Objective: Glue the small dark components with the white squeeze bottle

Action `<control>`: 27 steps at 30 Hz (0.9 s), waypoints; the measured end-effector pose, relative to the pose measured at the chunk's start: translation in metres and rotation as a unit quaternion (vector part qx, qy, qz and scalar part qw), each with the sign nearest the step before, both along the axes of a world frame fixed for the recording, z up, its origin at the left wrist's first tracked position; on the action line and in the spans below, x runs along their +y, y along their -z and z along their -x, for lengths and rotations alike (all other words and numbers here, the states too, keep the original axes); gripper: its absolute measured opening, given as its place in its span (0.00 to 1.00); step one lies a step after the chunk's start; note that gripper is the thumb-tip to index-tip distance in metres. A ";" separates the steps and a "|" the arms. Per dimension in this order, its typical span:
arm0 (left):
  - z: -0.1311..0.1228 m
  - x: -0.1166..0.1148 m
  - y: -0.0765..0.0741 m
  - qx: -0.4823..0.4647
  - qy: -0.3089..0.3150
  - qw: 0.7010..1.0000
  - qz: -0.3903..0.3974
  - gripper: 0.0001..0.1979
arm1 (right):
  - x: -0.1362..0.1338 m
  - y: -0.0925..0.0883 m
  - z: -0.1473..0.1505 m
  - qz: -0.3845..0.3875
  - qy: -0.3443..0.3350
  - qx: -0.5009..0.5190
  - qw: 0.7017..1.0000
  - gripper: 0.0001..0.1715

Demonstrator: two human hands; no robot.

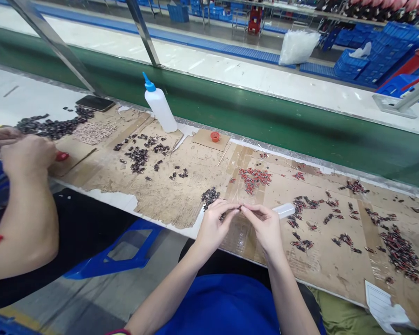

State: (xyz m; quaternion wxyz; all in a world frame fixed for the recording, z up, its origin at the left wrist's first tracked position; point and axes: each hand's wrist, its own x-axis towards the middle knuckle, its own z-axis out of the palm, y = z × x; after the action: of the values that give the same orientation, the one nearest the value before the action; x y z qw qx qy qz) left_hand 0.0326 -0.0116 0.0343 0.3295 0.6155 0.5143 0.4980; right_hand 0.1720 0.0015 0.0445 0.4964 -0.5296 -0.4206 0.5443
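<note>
My left hand [214, 221] and my right hand [266, 225] meet above the cardboard, fingertips pinched together on a small dark part [241, 207]. It is too small and too covered to tell its kind. Beside my left hand lies a heap of small black pieces [210, 196]. Just beyond my fingers is a pile of tiny red pieces [254, 179]. A clear plastic piece [284, 211] sits by my right hand. Further right, black-and-red parts [400, 251] lie in a pile and in scattered groups.
A white bottle with a blue nozzle [161, 108] stands at the back, left of a small red cap [214, 136]. At the left, a co-worker's hands [26, 153] are near black pieces [56, 128] and a phone [95, 103]. A green conveyor belt [265, 111] runs behind the cardboard-covered bench.
</note>
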 end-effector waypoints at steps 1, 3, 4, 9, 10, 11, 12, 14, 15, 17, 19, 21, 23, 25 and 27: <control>0.000 0.000 0.000 -0.008 0.005 1.000 0.009 0.07 | -0.001 0.001 0.000 -0.002 0.004 0.000 1.000 0.10; 0.000 0.001 0.000 -0.026 0.009 0.999 0.031 0.07 | -0.002 0.003 0.001 -0.006 0.013 -0.005 1.000 0.09; 0.000 0.001 0.001 -0.036 0.009 0.998 0.042 0.07 | -0.003 0.004 0.001 -0.009 0.016 -0.009 1.000 0.09; 0.001 0.003 0.002 -0.056 0.012 0.995 0.077 0.06 | -0.007 0.007 0.004 -0.023 0.029 -0.007 0.999 0.09; 0.001 0.003 0.001 -0.055 0.014 0.995 0.082 0.06 | -0.008 0.008 0.004 -0.026 0.032 -0.004 0.999 0.08; 0.002 0.004 0.001 -0.053 0.017 0.995 0.088 0.06 | -0.008 0.009 0.005 -0.028 0.035 -0.003 0.999 0.08; 0.003 0.004 0.000 -0.050 0.020 0.994 0.092 0.06 | -0.009 0.010 0.005 -0.029 0.038 -0.002 0.999 0.08; 0.005 0.005 -0.002 -0.042 0.030 0.994 0.099 0.06 | -0.010 0.012 0.006 -0.026 0.045 0.003 0.999 0.08; 0.006 0.005 -0.003 -0.036 0.035 0.994 0.101 0.06 | -0.010 0.013 0.007 -0.022 0.047 0.007 0.999 0.08; 0.008 0.005 -0.005 -0.024 0.043 0.993 0.105 0.07 | -0.011 0.014 0.007 -0.012 0.050 0.015 0.999 0.09; 0.009 0.005 -0.007 -0.012 0.050 0.993 0.109 0.07 | -0.012 0.013 0.006 -0.003 0.046 0.016 0.999 0.10; 0.009 0.005 -0.008 -0.003 0.057 0.992 0.112 0.07 | -0.014 0.011 0.005 0.004 0.038 0.010 0.999 0.11; 0.009 0.004 -0.010 -0.004 0.065 0.991 0.115 0.06 | -0.017 0.008 0.004 0.004 0.040 0.003 0.999 0.12; 0.009 0.004 -0.011 -0.017 0.079 0.990 0.117 0.06 | -0.018 0.005 0.003 -0.002 0.053 -0.004 0.999 0.12; 0.010 0.004 -0.011 -0.033 0.099 0.987 0.120 0.07 | -0.020 0.003 0.003 -0.009 0.065 -0.008 0.998 0.11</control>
State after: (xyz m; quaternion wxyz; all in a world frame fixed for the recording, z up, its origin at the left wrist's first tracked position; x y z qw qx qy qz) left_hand 0.0222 -0.0074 0.0455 0.4655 0.6025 0.4960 0.4175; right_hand 0.1690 -0.0183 0.0414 0.5322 -0.5559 -0.3938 0.5027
